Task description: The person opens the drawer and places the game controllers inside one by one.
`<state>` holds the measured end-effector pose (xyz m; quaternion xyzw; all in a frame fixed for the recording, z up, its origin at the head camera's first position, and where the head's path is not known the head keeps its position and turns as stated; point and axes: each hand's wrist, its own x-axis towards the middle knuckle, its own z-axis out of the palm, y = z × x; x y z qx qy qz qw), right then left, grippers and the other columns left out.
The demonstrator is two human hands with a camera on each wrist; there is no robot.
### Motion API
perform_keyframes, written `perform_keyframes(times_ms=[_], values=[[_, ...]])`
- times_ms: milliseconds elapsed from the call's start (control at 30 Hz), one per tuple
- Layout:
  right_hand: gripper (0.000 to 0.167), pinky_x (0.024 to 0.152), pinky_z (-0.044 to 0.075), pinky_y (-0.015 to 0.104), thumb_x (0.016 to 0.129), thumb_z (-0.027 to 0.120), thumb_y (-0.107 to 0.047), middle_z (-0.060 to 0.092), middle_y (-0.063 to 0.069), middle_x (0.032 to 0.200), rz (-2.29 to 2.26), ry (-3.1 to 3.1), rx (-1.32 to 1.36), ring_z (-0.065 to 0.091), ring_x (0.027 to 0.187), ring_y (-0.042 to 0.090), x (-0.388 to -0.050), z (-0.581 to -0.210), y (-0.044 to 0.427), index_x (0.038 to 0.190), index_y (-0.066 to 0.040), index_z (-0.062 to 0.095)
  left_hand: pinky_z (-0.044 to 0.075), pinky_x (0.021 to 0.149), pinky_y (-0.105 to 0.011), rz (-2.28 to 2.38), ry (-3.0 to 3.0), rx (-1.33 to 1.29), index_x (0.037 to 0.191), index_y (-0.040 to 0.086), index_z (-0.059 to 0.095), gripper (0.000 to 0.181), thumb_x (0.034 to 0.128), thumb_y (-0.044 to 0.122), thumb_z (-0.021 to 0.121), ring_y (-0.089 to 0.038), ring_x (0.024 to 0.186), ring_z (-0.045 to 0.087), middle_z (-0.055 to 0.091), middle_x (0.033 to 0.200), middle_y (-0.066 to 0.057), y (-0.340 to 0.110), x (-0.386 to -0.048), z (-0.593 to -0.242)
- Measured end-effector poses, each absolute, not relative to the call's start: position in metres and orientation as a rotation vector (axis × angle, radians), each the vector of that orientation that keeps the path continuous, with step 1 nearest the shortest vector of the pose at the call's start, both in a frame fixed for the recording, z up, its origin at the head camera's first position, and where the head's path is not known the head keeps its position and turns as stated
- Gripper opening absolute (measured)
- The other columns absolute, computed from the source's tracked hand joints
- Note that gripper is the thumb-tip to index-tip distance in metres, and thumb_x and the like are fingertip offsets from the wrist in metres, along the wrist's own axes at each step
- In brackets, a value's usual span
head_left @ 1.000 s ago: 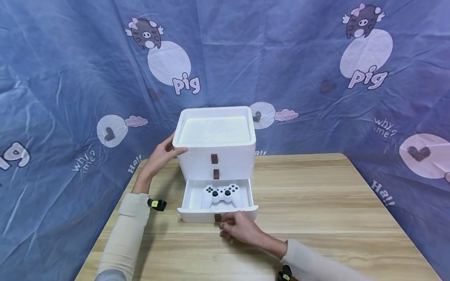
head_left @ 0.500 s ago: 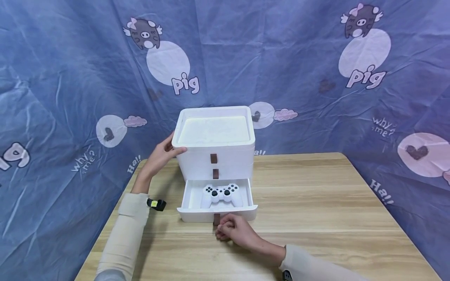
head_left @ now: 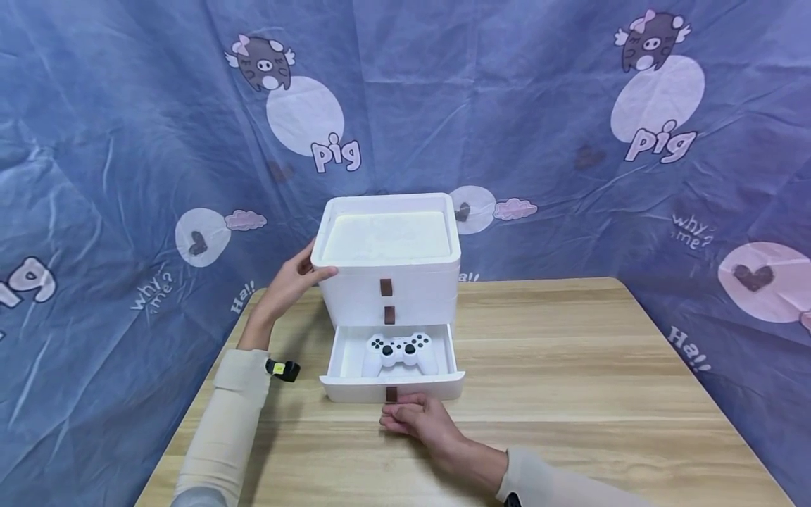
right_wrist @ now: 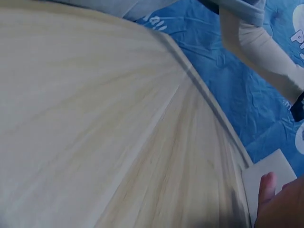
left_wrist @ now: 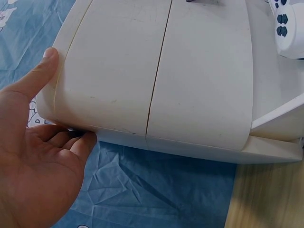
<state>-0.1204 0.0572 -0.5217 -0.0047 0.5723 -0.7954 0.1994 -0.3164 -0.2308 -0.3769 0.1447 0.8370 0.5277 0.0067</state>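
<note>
A white drawer cabinet (head_left: 388,299) stands on the table with its bottom drawer (head_left: 355,389) pulled out. Inside that drawer lies a white game controller (head_left: 400,354) with black thumbsticks. My left hand (head_left: 288,283) grips the cabinet's upper left front corner. In the left wrist view its thumb (left_wrist: 46,66) rests on the front edge and the fingers bend against the side wall. Just below the drawer's brown pull tab (head_left: 391,394) is my right hand (head_left: 431,426), its fingers loosely bent with nothing visible in them. Only its thumb (right_wrist: 267,187) and part of the hand show in the right wrist view.
The cabinet has a raised rim around its flat top (head_left: 389,236). Two more brown tabs (head_left: 386,287) mark the upper drawers, which are pushed in. Wooden tabletop (head_left: 570,366) extends to the right. A blue printed cloth (head_left: 538,141) hangs behind and at both sides.
My right hand has moved slightly left and down along the drawer front, coming under the tab, which hangs lower half a second ago. The left hand, cabinet and controller stay put.
</note>
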Motion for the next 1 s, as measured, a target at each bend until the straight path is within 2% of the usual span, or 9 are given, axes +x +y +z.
perform_keyframes(times_ms=[133, 233, 400, 500, 733, 1000], values=[[0.039, 0.095, 0.062, 0.030, 0.102, 0.062, 0.000, 0.067, 0.037, 0.130, -2.213, 1.588, 0.013, 0.080, 0.102, 0.022, -0.118, -0.520, 0.055, 0.129, 0.026, 0.052, 0.041, 0.122, -0.057, 1.657, 2.620, 0.453, 0.170, 0.036, 0.024, 0.092, 0.0970, 0.049, 0.078, -0.031, 0.155, 0.044, 0.038, 0.172, -0.006, -0.231, -0.317, -0.378], [0.038, 0.096, 0.062, 0.030, 0.101, 0.064, 0.000, 0.070, 0.034, 0.126, -2.228, 1.563, 0.034, 0.079, 0.101, 0.020, -0.117, -0.520, 0.054, 0.129, 0.025, 0.053, 0.042, 0.122, -0.057, 1.657, 2.624, 0.448, 0.170, 0.036, 0.024, 0.092, 0.0973, 0.049, 0.078, -0.031, 0.155, 0.044, 0.037, 0.172, -0.007, -0.231, -0.317, -0.379], [0.024, 0.094, 0.063, 0.031, 0.101, 0.066, -0.003, 0.076, 0.017, 0.110, -2.238, 1.529, 0.052, 0.079, 0.095, 0.018, -0.118, -0.523, 0.053, 0.118, 0.011, 0.057, 0.041, 0.122, -0.057, 1.661, 2.616, 0.453, 0.171, 0.035, 0.023, 0.093, 0.0973, 0.048, 0.078, -0.031, 0.155, 0.043, 0.036, 0.173, -0.007, -0.231, -0.316, -0.379], [0.017, 0.094, 0.063, 0.032, 0.103, 0.067, -0.009, 0.076, 0.015, 0.108, -2.219, 1.519, 0.024, 0.079, 0.095, 0.019, -0.122, -0.523, 0.052, 0.110, 0.006, 0.064, 0.041, 0.122, -0.057, 1.666, 2.616, 0.453, 0.171, 0.035, 0.023, 0.092, 0.0972, 0.048, 0.078, -0.030, 0.155, 0.043, 0.037, 0.173, -0.006, -0.231, -0.316, -0.379], [0.035, 0.095, 0.063, 0.033, 0.107, 0.064, -0.015, 0.078, 0.018, 0.113, -2.228, 1.557, -0.018, 0.079, 0.097, 0.016, -0.131, -0.522, 0.047, 0.121, 0.017, 0.065, 0.041, 0.122, -0.057, 1.677, 2.605, 0.465, 0.171, 0.034, 0.023, 0.090, 0.0991, 0.042, 0.077, -0.031, 0.154, 0.044, 0.037, 0.172, -0.008, -0.231, -0.316, -0.378], [0.036, 0.074, 0.065, 0.025, 0.108, 0.064, -0.016, 0.081, 0.020, 0.105, -2.203, 1.700, 0.004, 0.079, 0.079, 0.011, -0.137, -0.529, 0.045, 0.120, 0.018, 0.069, 0.040, 0.122, -0.059, 1.675, 2.599, 0.474, 0.171, 0.034, 0.022, 0.091, 0.0992, 0.041, 0.077, -0.032, 0.156, 0.041, 0.034, 0.174, -0.006, -0.230, -0.315, -0.377]])
